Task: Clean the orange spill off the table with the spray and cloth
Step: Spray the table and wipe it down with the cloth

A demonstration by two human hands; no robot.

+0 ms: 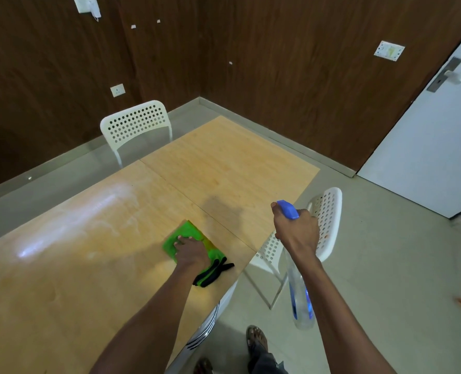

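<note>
Nearest the camera, the person's feet in sandals point(256, 340) stand on a pale, smooth floor point(385, 265) beside the table's right edge. The table point(75, 265) has a light wood-grain top, flat and glossy, made of panels joined by thin dark seams; a whitish glare streaks its left part.

The right hand point(296, 229) is held off the table edge, above the floor, its fingers curled around the neck of a spray bottle point(300, 300). The bottle is a slim clear plastic cylinder with blue marking on its side; it hangs down below the wrist, and the blue trigger head juts above the knuckles. How much liquid it holds cannot be told.

The left hand point(190, 251) lies palm down on a bright green cloth point(182, 234), fingers close together and fairly straight, pressing it flat on the tabletop near the right edge. The cloth looks soft and folded, with a black edge bunched toward the wrist and an orange-brown tinge by the hand's right side.

Just past the table edge stands a white plastic chair point(326, 220) with a perforated back. A second, matching chair point(137, 122) sits at the far left side. Beyond are dark wood-panelled walls point(277, 63) and a white door point(434, 147) with a metal handle.
</note>
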